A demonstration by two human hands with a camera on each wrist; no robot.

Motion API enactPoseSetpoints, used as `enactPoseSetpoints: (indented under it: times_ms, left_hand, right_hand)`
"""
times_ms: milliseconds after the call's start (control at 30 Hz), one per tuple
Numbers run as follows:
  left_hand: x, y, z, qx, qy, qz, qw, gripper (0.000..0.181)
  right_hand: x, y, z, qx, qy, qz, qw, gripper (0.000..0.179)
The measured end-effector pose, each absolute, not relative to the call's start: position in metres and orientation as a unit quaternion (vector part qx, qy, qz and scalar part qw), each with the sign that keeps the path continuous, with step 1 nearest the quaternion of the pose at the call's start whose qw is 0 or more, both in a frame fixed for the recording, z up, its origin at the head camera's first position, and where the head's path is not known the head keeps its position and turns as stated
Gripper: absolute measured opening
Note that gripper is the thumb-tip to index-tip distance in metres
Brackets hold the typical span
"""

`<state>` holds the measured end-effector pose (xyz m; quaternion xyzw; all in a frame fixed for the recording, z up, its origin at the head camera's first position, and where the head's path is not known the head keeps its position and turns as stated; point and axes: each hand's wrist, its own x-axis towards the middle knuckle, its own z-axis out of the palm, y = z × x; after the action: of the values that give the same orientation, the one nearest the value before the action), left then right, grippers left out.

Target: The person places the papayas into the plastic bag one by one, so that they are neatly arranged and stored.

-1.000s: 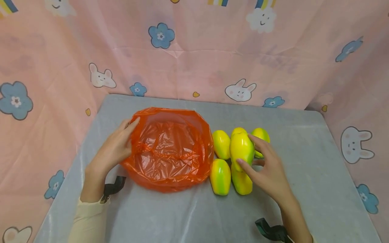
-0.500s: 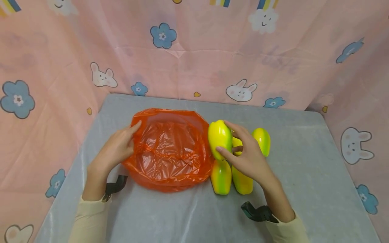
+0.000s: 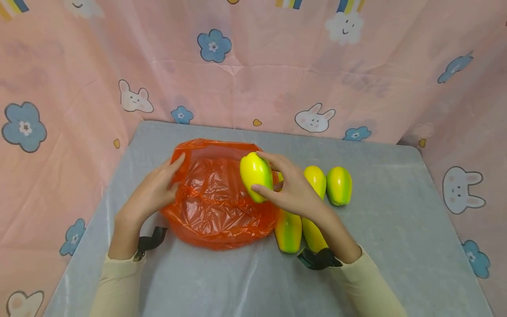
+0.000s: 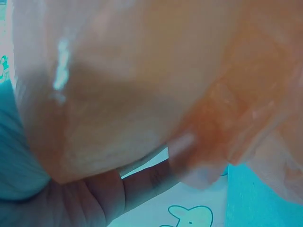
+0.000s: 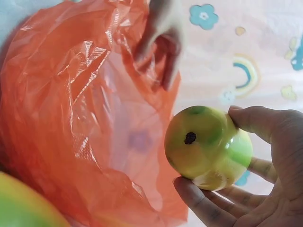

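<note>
My right hand [image 3: 291,185] grips a glossy yellow-green papaya [image 3: 255,177] between thumb and fingers, over the right part of an orange plastic bag [image 3: 214,241]. In the right wrist view the papaya [image 5: 208,146] shows its end with a dark spot, beside the bag's mouth. At the bag's left rim, my left hand [image 3: 152,189] holds the plastic, keeping the mouth wide. The left wrist view has the bag [image 4: 123,94] covering most of the frame, with part of the left hand [image 4: 94,198] below it.
Right of the bag several more papayas [image 3: 339,186] lie on the grey table [image 3: 404,229]; the right hand and forearm partly hide some. A pink patterned cloth [image 3: 261,88] hangs behind and at both sides. Each wrist wears a dark strap mount [image 3: 318,259].
My right hand has carried the papaya leftward from above the other papayas to over the bag's right side. The left hand stays at the bag's rim.
</note>
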<state>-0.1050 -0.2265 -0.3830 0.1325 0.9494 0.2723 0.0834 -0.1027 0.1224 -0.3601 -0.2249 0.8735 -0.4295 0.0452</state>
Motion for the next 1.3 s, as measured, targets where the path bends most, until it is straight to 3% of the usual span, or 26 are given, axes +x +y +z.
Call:
enactPoseSetpoints:
  times_ms: [933,1300]
  left_hand:
    - [-0.104,-0.225,-0.385,0.117,0.946,0.286,0.102,0.091]
    - [-0.104,-0.225,-0.385,0.124,0.950,0.273,0.086,0.089]
  right_hand:
    - [-0.130,0.060,-0.362,-0.268,0.895,-0.328,0.142,0.077]
    - [-0.145,0.039,-0.363,-0.277,0.896,-0.302,0.169,0.074]
